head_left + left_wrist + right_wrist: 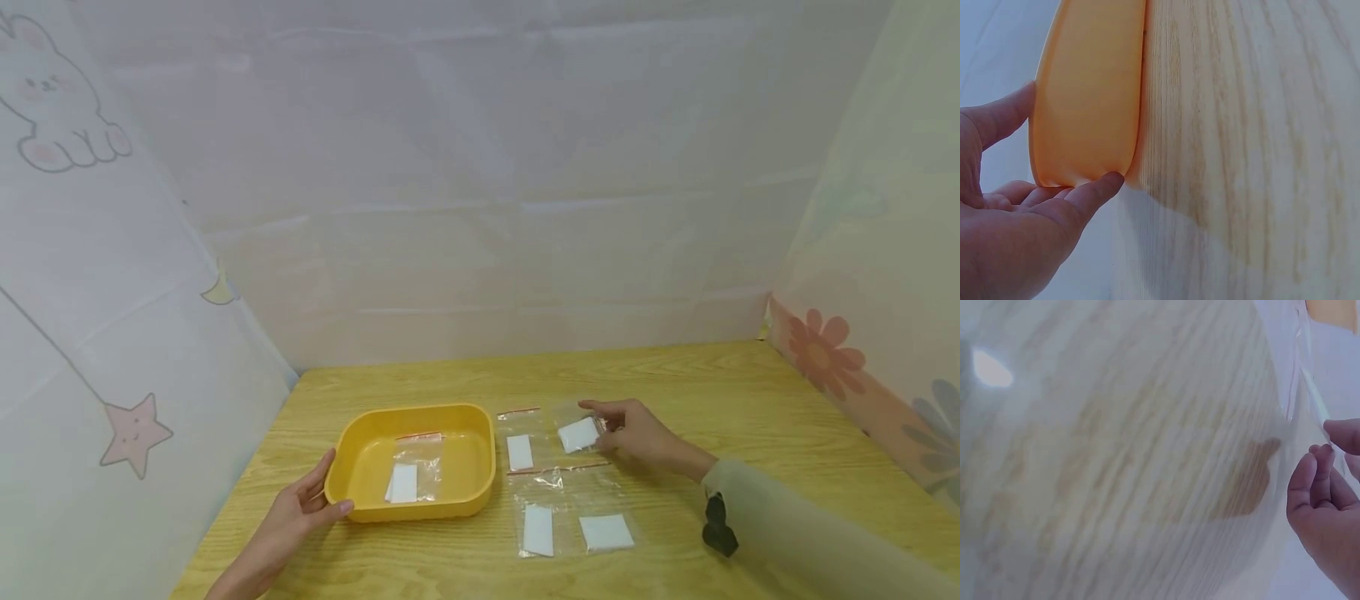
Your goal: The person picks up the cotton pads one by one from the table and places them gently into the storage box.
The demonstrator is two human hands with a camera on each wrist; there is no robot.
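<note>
A yellow plastic tub (480, 475) stands on the wooden table, with a clear zip bag holding white pieces (403, 483) inside it. My left hand (300, 504) holds the tub at its left end; in the left wrist view my thumb and fingertips span the orange-looking wall (1088, 94). To the right of the tub, my right hand (633, 433) pinches a small clear zip bag with a white piece (579, 435) by its right side. The right wrist view shows thumb and fingers (1311, 469) together at the bag's thin edge.
Three more clear zip bags lie beside the tub, each with a white piece: one at the upper left (520, 452), one at the lower left (537, 531) and one at the lower right (606, 532). Pale printed cloth walls (480, 208) enclose the table's back and sides.
</note>
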